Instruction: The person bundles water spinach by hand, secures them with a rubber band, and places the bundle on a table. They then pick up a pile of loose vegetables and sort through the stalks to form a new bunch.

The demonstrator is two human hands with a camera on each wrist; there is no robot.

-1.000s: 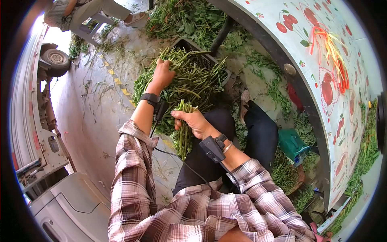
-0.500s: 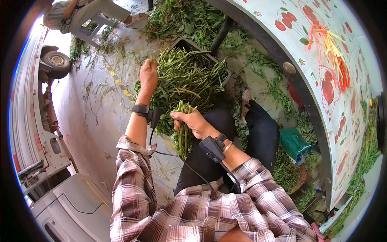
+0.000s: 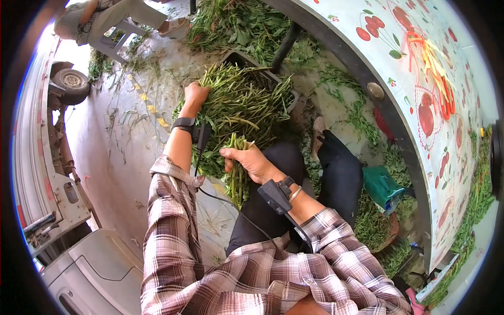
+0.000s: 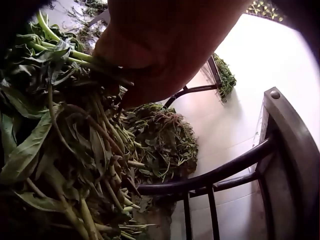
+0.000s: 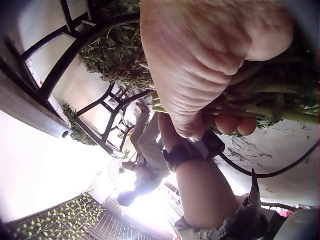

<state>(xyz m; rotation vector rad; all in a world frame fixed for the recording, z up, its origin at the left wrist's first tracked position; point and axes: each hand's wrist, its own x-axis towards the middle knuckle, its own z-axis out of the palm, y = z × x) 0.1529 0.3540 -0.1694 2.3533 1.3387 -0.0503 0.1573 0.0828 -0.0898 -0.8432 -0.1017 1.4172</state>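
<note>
My right hand point(image 3: 251, 160) grips a bundle of green leafy stems point(image 3: 237, 184) above my lap, thumb across the front and cut ends pointing up. The right wrist view shows its fingers point(image 5: 227, 125) curled round the stems. A large heap of long-stemmed leafy greens point(image 3: 247, 105) lies in front of me. My left hand point(image 3: 196, 94) is at the heap's left edge, its fingers curled down into it. In the left wrist view, green stems point(image 4: 75, 56) run in under that hand, where its fingertips are hidden.
A dark plastic crate point(image 3: 268, 76) sits behind the heap. To the right is a table point(image 3: 388, 68) with a cherry-print cover and red and yellow ties point(image 3: 428, 63). More greens point(image 3: 241, 26) lie on the floor beyond. Another person point(image 3: 121, 16) sits at upper left; a vehicle wheel point(image 3: 72, 80) shows at left.
My left hand moved left off the heap with a small green piece at its fingertips, then came down onto the heap's left edge. My right hand keeps holding its bundle, almost still.
</note>
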